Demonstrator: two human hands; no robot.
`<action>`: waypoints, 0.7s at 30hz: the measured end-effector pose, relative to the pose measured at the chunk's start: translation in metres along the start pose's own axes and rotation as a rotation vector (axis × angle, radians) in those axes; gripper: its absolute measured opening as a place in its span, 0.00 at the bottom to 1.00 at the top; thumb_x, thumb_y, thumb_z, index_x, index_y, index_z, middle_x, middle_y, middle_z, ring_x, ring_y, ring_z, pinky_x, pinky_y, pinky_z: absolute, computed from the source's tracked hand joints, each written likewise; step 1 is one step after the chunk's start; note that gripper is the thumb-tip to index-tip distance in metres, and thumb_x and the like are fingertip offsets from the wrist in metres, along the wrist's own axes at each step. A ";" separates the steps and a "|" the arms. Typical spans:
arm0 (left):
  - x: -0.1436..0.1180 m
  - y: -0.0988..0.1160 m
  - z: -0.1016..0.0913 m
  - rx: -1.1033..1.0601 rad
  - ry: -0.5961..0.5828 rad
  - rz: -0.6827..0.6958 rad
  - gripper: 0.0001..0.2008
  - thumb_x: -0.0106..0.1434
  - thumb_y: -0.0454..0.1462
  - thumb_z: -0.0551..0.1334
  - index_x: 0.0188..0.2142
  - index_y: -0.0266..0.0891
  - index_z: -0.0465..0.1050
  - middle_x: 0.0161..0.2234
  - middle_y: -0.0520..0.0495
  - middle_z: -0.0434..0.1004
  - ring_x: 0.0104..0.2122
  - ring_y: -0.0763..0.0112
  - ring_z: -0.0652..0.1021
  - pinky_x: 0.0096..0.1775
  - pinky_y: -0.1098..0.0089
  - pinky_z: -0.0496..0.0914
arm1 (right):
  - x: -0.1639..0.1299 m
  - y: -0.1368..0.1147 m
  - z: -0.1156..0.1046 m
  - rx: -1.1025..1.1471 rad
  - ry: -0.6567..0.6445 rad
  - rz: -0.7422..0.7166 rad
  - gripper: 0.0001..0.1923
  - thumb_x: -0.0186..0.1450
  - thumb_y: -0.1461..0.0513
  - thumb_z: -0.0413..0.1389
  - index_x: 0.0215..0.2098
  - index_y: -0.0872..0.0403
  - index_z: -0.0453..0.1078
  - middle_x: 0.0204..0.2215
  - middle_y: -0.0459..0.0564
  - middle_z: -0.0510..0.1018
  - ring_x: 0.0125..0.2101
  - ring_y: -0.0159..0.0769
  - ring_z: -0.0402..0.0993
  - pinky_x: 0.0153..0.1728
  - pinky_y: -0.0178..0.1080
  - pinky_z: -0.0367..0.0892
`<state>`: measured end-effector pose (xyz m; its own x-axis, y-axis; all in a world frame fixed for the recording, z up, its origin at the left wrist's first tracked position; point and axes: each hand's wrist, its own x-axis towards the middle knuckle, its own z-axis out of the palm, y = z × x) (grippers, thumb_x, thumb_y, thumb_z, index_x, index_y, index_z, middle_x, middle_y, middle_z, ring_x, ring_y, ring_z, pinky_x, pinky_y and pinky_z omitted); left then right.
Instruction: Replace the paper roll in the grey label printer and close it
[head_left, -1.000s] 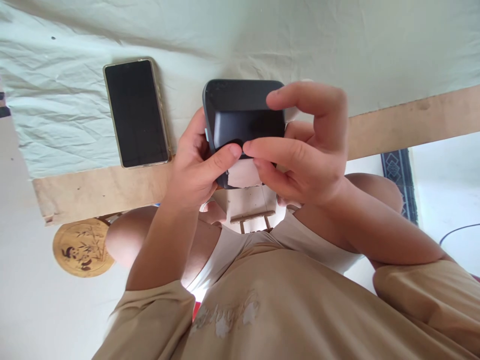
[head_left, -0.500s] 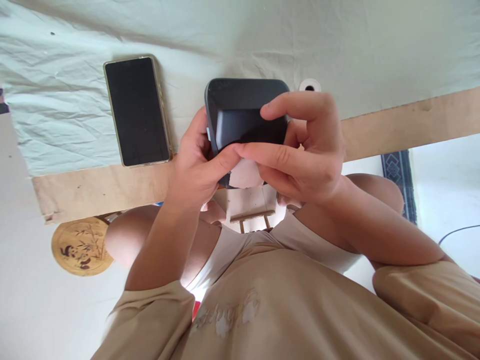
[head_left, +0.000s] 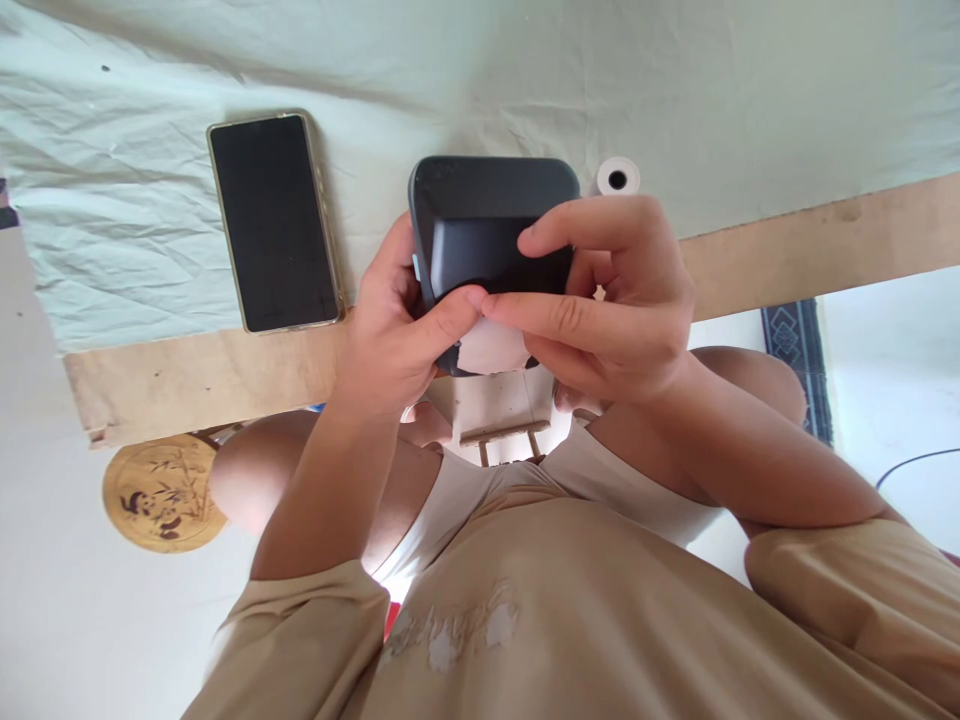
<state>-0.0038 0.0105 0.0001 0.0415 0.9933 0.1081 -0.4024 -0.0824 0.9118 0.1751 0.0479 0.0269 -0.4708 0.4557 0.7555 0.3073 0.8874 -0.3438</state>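
A small black device with rounded corners, which looks like a portable printer [head_left: 480,250], is held above the table edge. A white strip of paper [head_left: 491,348] shows at its near end. My left hand [head_left: 397,320] is closed around the left side, its thumb lying across the near part of the top. From the right, my right hand [head_left: 615,300] grips the printer. Its thumb reaches over the paper to touch or nearly touch my left thumb, and its bent index finger is over the dark lid. The remaining right fingers are partly hidden behind the device.
A phone in a clear case [head_left: 277,222] lies on the pale green cloth [head_left: 420,60] to the left. Behind my right hand stands a small white paper roll [head_left: 619,178]. The bare wooden table edge [head_left: 810,235] runs in front of me. A round wooden stool [head_left: 165,492] is at lower left.
My right hand has shifted slightly right and toward me, its thumb drawn a little along the paper. More of the paper roll shows. The printer and my left hand stay nearly still.
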 end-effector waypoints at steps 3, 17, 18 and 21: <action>-0.001 0.000 0.001 -0.017 0.002 -0.005 0.20 0.59 0.38 0.69 0.51 0.39 0.72 0.36 0.52 0.73 0.32 0.83 0.73 0.33 0.80 0.70 | -0.001 0.001 -0.001 0.002 0.003 -0.008 0.14 0.67 0.64 0.49 0.42 0.47 0.75 0.46 0.45 0.69 0.26 0.15 0.49 0.26 0.29 0.52; 0.001 0.002 0.002 -0.045 0.000 -0.042 0.24 0.57 0.39 0.70 0.52 0.39 0.70 0.34 0.52 0.73 0.29 0.83 0.73 0.28 0.80 0.68 | 0.001 0.002 0.002 -0.006 0.036 -0.017 0.13 0.66 0.65 0.51 0.41 0.48 0.77 0.39 0.45 0.72 0.24 0.12 0.52 0.24 0.30 0.52; 0.000 0.002 0.003 -0.052 0.002 -0.044 0.24 0.58 0.39 0.70 0.52 0.39 0.70 0.34 0.52 0.73 0.29 0.83 0.73 0.28 0.81 0.68 | 0.001 0.002 0.002 0.002 0.032 -0.014 0.13 0.66 0.66 0.51 0.42 0.48 0.77 0.39 0.45 0.72 0.24 0.12 0.53 0.24 0.30 0.52; 0.000 0.002 0.003 -0.051 0.013 -0.048 0.22 0.58 0.38 0.70 0.52 0.39 0.71 0.34 0.52 0.73 0.29 0.83 0.73 0.27 0.81 0.67 | 0.001 0.002 0.001 0.026 0.019 -0.010 0.15 0.64 0.68 0.53 0.43 0.47 0.76 0.38 0.45 0.71 0.26 0.14 0.55 0.24 0.30 0.52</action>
<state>-0.0021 0.0096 0.0033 0.0502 0.9970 0.0589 -0.4465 -0.0303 0.8943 0.1742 0.0501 0.0259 -0.4578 0.4452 0.7695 0.2804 0.8937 -0.3502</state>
